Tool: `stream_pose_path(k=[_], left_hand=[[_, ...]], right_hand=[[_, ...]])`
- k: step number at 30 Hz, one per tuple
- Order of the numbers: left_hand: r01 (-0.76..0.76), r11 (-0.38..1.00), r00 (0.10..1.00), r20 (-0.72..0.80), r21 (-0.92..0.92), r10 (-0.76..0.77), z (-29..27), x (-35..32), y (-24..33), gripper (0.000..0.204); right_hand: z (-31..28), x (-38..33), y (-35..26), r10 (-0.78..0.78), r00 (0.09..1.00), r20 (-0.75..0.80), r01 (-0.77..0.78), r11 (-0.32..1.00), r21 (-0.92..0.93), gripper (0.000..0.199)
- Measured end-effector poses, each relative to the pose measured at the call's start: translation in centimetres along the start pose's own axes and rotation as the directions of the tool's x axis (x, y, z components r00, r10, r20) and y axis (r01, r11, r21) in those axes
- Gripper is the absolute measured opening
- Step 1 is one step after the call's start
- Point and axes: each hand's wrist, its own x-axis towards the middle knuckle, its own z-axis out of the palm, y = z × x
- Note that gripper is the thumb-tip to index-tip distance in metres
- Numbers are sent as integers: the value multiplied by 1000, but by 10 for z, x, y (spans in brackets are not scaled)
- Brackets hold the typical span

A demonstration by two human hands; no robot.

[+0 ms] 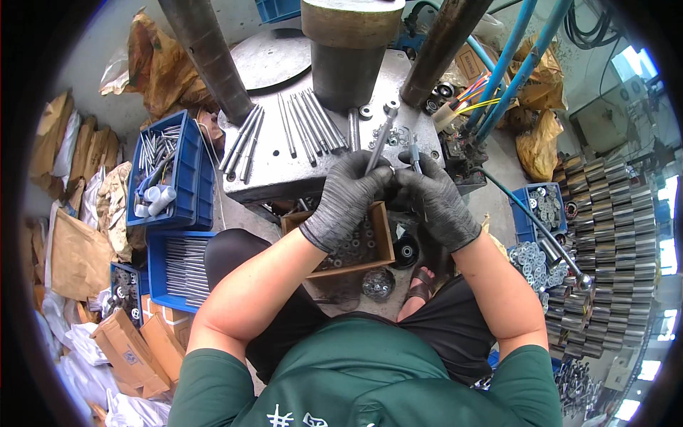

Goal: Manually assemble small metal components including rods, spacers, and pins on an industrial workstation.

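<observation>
Nearest: green shirt [370, 377] of the seated person, bare forearms reaching forward.
Left hand [348, 196]: grey knit glove, fingers closed around a long grey steel rod [380, 139] that slants up over the press.
Right hand [437, 199]: same glove, fingers pinched on a short blue-grey metal pin [415, 161], just beside the rod.
Surface: grey steel press plate [270, 167] carrying loose rods [306, 128] laid in a fan.
Below the hands: brown cardboard box of washers [356, 245].
Left side: blue plastic crate of rods [165, 171].
</observation>
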Motion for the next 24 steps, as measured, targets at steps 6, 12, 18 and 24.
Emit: stream_pose_path(k=[6, 12, 18, 24], left_hand=[[100, 933, 983, -109, -346, -146, -9, 9, 5, 13], [183, 825, 974, -17, -534, -227, -22, 13, 2, 9], [202, 840, 962, -60, -503, -267, -15, 10, 8, 5], [217, 829, 961, -35, -515, -273, -14, 9, 8, 7]], right_hand=[[-17, -11, -5, -256, 950, 177, 312, 796, -520, 61], [-19, -12, -14, -583, 640, 502, 522, -150, -840, 55], [-17, -9, -16, -609, 616, 499, 506, -180, -844, 43], [-17, -10, -15, -609, 615, 501, 505, -184, -843, 43]])
